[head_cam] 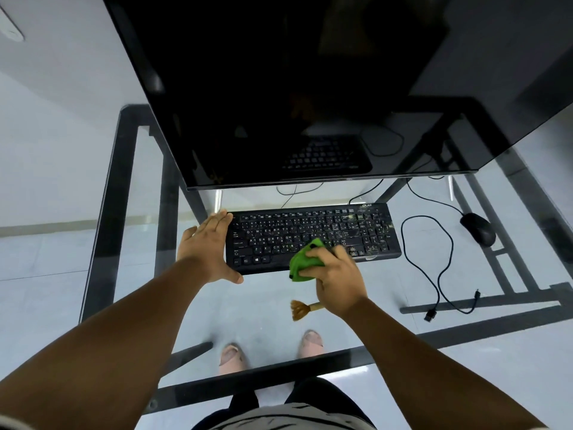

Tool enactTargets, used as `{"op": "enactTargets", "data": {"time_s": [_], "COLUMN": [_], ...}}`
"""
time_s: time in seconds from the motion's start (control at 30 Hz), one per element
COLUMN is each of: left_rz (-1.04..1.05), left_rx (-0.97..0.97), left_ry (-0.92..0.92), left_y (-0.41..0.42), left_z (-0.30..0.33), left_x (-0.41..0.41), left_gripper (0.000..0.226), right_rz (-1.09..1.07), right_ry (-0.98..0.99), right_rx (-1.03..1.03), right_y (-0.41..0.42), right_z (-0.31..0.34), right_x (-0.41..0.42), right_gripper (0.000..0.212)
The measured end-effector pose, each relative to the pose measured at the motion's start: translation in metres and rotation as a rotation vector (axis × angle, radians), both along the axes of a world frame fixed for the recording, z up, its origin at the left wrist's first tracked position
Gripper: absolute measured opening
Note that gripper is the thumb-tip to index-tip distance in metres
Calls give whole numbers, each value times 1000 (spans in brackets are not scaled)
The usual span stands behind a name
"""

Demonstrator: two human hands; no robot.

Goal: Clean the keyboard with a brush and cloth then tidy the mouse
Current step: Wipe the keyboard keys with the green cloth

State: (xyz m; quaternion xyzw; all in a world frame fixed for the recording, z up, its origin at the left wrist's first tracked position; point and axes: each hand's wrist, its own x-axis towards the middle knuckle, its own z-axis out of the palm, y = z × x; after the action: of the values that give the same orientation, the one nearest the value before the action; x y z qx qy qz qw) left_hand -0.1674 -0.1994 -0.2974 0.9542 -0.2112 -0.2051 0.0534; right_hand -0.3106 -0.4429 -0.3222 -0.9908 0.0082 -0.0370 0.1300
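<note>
**Cloth pass over the keys, left hand bracing**

Glass makes up the surface (257, 308), set in a dark frame, so the pale floor and the person's feet show straight through it. A large dark monitor (279, 88) leans over the far half and mirrors the keyboard in its screen.

The keyboard (313, 235) lies just below the monitor's edge. Its right-hand keys and number pad look smeared or dusty, so the wiping is, by my reading, not yet finished there.

The step in hand is the cloth wipe. To do it well, the cloth (302, 262) should travel along the rows toward the smudged right end with light pressure, so that keys are not jammed down, while the other hand stops the keyboard sliding on the slick glass.

The right hand (338, 280) has its fingers (319, 254) curled tight around the bunched green cloth, pressing it onto the lower middle rows near the front edge. The left hand (209, 246) is flat and mostly open, its fingers (218, 220) held together and laid against the keyboard's left end, with the thumb spread wide toward the front corner; it grips nothing.

The brush (302, 309) lies on the glass near the right wrist, untouched, its handle partly hidden. The mouse (479, 228) sits well apart to the right, its cable (434, 268) looping loose across the surface, not yet tidied.
</note>
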Motion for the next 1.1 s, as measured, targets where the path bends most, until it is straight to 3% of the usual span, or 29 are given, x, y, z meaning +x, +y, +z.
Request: {"op": "enactTargets", "data": {"time_s": [0.17, 0.4, 0.57, 0.7, 0.8, 1.0, 1.1], "left_rz": [-6, -6, 1, -43, -86, -71, -66], "left_rx": [37, 141, 173, 64, 64, 81, 81], "left_ry": [-6, 5, 29, 33, 39, 19, 8], "left_y": [-2, -10, -26, -52, -73, -79, -81], "left_z": [1, 8, 14, 10, 7, 4, 5], "left_x": [0, 1, -1, -7, -9, -8, -7], "left_gripper": [141, 141, 145, 147, 147, 145, 145], "right_rz": [134, -166, -526, -292, -100, -517, -393], "right_ry": [77, -47, -87, 167, 201, 175, 231], "right_rx": [-32, 29, 238, 194, 129, 222, 213], "right_y": [14, -49, -57, -30, -36, -46, -26], "right_z": [3, 0, -2, 7, 10, 8, 13], "right_x": [10, -15, -15, -5, -5, 5, 17], "right_gripper": [52, 46, 49, 61, 58, 54, 59]}}
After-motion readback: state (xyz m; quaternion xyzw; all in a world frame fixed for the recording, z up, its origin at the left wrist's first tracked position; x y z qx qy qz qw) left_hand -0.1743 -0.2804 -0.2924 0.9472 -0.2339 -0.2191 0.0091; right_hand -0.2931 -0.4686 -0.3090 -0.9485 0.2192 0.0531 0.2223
